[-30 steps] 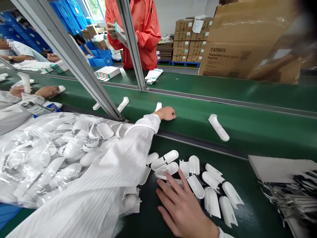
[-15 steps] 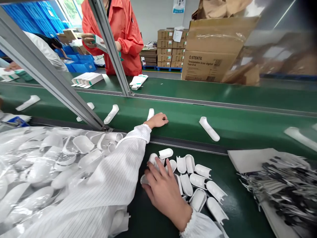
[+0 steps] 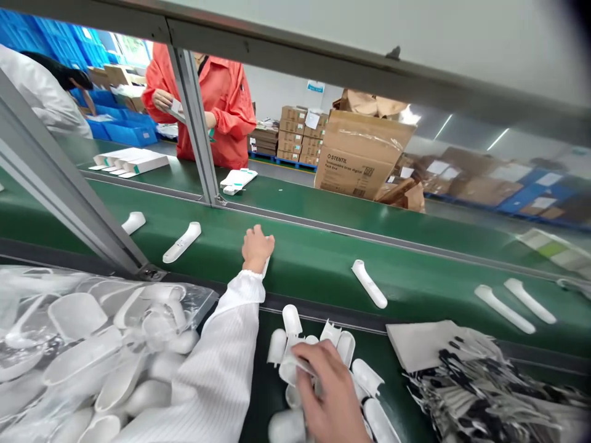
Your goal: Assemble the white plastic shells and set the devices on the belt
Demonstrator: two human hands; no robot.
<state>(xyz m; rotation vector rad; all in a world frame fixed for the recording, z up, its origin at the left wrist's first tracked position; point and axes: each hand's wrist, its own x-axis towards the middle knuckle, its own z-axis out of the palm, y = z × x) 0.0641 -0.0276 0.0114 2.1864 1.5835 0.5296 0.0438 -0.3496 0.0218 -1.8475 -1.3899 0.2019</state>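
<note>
Reaching across the green belt (image 3: 305, 264), the person's left hand (image 3: 257, 247) is bending its fingers over a white handset (image 3: 266, 266), whose edge is showing beside the palm. From where I'm standing, the hand is hiding most of that piece, so I cannot tell whether the fingers are closing on it or only covering it. Nearer the body, the right hand (image 3: 335, 397) is working with a narrow gap between thumb and fingers, and it seems to be pinching a white cover (image 3: 289, 371) just above the loose covers (image 3: 367, 376) lying on the dark green bench (image 3: 261, 369).

I'm judging this as the picking-up step: one hand is getting at a handset while the other is taking a cover — both pieces are lying apart, not joined. The next move is calling for a sure hold on the handset and a clean lift of the cover, without dragging its crowded neighbours along. Other handsets (image 3: 368, 284) are lying apart along the belt, and a clear plastic bag (image 3: 76, 317) of white parts is sitting beside the left sleeve (image 3: 231, 351).
</note>
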